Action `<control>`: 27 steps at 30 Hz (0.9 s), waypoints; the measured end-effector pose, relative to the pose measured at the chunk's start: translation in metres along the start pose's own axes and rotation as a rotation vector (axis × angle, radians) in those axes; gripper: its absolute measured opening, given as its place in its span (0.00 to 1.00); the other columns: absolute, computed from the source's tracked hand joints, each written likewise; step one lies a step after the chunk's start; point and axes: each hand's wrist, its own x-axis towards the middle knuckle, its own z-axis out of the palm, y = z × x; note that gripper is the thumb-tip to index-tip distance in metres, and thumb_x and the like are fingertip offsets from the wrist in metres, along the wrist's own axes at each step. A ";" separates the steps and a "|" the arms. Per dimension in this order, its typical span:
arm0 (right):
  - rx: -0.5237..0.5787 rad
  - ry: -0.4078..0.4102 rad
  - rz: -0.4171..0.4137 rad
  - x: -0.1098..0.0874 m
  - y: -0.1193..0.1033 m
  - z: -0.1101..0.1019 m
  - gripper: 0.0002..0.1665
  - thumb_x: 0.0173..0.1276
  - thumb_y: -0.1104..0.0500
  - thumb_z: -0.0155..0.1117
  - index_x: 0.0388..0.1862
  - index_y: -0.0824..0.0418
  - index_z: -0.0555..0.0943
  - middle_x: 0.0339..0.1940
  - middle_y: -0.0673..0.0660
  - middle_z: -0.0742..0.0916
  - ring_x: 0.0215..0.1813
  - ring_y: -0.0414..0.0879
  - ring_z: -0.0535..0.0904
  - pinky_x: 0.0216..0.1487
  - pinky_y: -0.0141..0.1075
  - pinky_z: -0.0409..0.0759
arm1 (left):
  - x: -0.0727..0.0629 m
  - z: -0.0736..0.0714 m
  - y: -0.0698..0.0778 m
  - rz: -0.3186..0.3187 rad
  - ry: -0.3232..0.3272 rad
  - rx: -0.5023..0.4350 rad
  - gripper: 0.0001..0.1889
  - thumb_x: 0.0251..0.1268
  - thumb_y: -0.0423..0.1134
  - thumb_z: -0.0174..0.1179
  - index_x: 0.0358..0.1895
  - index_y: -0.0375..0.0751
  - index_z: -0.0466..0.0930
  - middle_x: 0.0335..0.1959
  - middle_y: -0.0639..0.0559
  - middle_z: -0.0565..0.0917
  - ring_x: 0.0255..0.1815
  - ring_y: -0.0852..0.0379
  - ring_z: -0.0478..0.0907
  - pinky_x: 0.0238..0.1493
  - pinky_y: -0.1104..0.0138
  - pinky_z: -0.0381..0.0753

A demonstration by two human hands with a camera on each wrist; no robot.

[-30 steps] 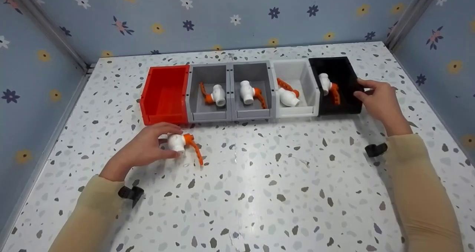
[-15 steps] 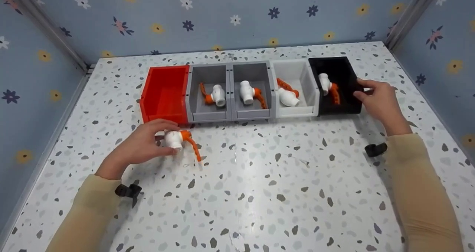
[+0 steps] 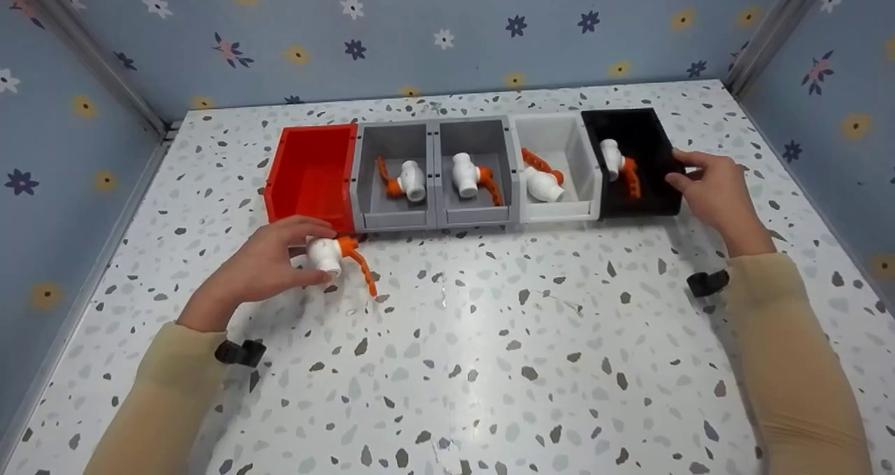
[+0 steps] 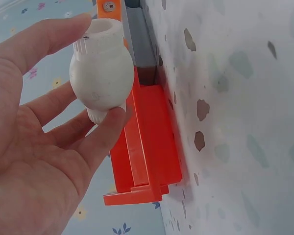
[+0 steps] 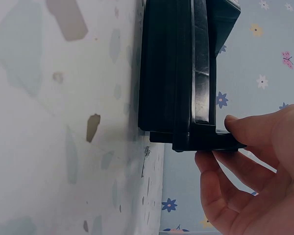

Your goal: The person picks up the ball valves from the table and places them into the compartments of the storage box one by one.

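My left hand [image 3: 269,261] pinches a white ball valve [image 3: 324,257] by the two ends of its body, thumb on one end and fingertips on the other. The valve's orange lever [image 3: 363,271] points right and toward me. It is held just in front of the red bin [image 3: 311,181], whose inside shows no valve. In the left wrist view the white valve body [image 4: 102,68] stands above the tabletop, close to the red bin [image 4: 159,137]. My right hand [image 3: 717,192] grips the right side wall of the black bin [image 3: 647,139] between thumb and fingers, as the right wrist view also shows.
Two grey bins [image 3: 395,139] and a white bin [image 3: 552,132] stand in a row between the red and black ones. One orange-levered valve [image 3: 412,181] lies in each grey bin, the white bin and the black bin. Flower-patterned panels [image 3: 447,34] enclose the speckled table [image 3: 489,363].
My left hand has carried the ball valve a little away from me and to the left, closer to the red bin's front. The right hand stays on the black bin.
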 end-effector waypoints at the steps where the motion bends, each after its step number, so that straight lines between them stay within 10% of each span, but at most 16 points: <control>1: 0.000 0.001 -0.002 0.000 0.000 0.000 0.32 0.76 0.52 0.58 0.76 0.57 0.66 0.73 0.63 0.72 0.62 0.59 0.75 0.51 0.42 0.75 | 0.001 -0.001 0.000 0.001 0.000 0.002 0.29 0.57 0.42 0.74 0.63 0.45 0.78 0.65 0.48 0.73 0.63 0.45 0.70 0.59 0.47 0.76; 27: 0.005 0.000 -0.004 0.000 0.003 0.001 0.32 0.77 0.51 0.57 0.77 0.56 0.66 0.73 0.63 0.72 0.62 0.59 0.75 0.48 0.37 0.75 | 0.012 -0.008 0.003 -0.012 0.100 0.023 0.28 0.56 0.42 0.74 0.62 0.46 0.79 0.65 0.50 0.74 0.66 0.47 0.66 0.60 0.44 0.74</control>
